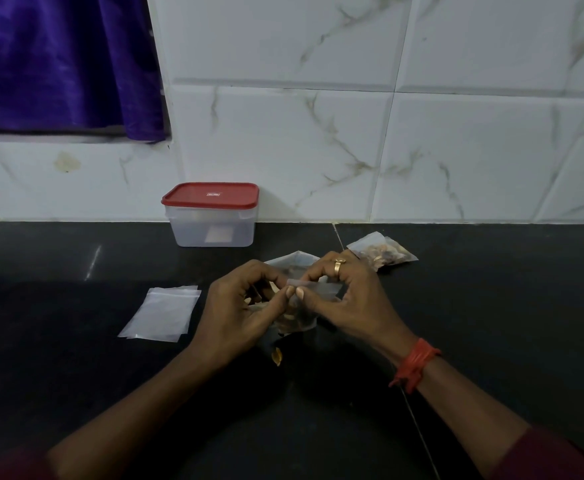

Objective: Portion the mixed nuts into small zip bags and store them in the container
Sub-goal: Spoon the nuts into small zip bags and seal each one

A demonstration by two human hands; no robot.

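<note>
- Left hand [240, 306] and right hand [344, 296] meet mid-table, both pinching the top strip of a small zip bag [301, 315]; thumb tips touch at the seal. Bag hangs between the palms with nuts inside, contents partly hidden.
- Table [76, 375] is dark; open room on the near-left and the whole right side. Back edge runs into the tiled wall [318, 133].
- Container [211, 216], red lid on, sits at the back against the wall, left of the hands and well apart from them.
- Filled bag [384, 252] lies just behind the right hand.
- Another bag [292, 261] lies just behind the hands, mostly hidden; contents unclear.
- Stack of empty bags [162, 313] lies flat just left of the left hand.
- One loose nut [276, 356] on the table just below the held bag.
- Purple curtain [58, 64] hangs top left, clear of the table.
</note>
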